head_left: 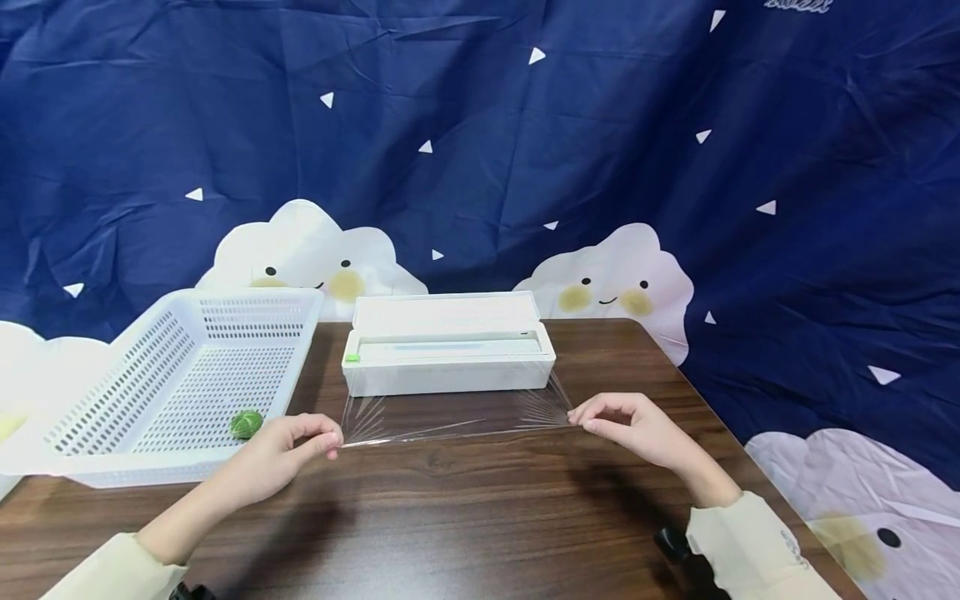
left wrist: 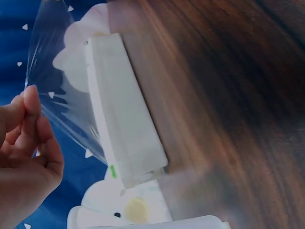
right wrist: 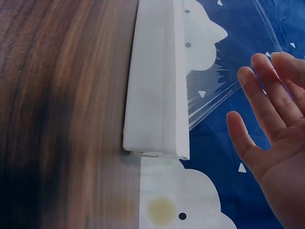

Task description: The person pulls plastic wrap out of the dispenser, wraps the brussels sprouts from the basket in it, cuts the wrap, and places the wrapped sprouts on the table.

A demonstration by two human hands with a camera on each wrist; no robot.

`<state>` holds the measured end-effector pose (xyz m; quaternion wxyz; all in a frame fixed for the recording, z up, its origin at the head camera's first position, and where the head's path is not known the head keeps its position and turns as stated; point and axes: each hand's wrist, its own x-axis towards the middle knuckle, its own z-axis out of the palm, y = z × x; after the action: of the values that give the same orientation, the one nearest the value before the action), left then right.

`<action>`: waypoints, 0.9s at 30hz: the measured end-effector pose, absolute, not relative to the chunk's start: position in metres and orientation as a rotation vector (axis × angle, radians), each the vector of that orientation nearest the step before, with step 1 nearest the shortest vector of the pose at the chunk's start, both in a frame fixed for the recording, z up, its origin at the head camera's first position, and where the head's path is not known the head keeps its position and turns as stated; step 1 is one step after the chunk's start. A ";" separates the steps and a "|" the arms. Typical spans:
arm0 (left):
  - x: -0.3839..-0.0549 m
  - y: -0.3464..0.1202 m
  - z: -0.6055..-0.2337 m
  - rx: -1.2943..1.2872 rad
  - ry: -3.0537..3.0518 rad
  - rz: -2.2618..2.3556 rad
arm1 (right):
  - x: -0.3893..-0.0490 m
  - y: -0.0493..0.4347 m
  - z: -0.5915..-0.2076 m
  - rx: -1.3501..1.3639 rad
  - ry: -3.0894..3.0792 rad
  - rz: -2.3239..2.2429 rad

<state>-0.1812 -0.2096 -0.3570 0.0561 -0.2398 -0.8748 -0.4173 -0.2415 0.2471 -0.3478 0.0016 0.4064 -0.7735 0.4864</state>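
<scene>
A clear sheet of plastic wrap (head_left: 450, 429) stretches out of a long white dispenser box (head_left: 450, 377), whose lid (head_left: 446, 312) stands raised at the back. My left hand (head_left: 294, 446) pinches the sheet's near left corner between thumb and fingertips. At the near right corner my right hand (head_left: 630, 425) pinches it too, some of its other fingers spread in the right wrist view. Creases fan out from both grips, and the front edge runs nearly straight between them. A small green slider (head_left: 352, 357) sits at the box's left end.
Left of the box stands a white perforated basket (head_left: 300, 367) with a small green vegetable (head_left: 246, 424) in its near right corner. All stand on a dark wooden table (head_left: 450, 517). Behind hangs a blue curtain (head_left: 480, 183) with clouds and triangles.
</scene>
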 end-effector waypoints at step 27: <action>-0.197 -0.202 -0.412 -1.010 -2.797 -0.957 | -0.240 0.229 -0.397 1.274 -2.602 1.213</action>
<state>-0.1967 -0.2022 -0.4123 0.0086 -0.3232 -0.8953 -0.3063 -0.2395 0.2290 -0.3966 0.0002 0.4056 -0.8284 0.3863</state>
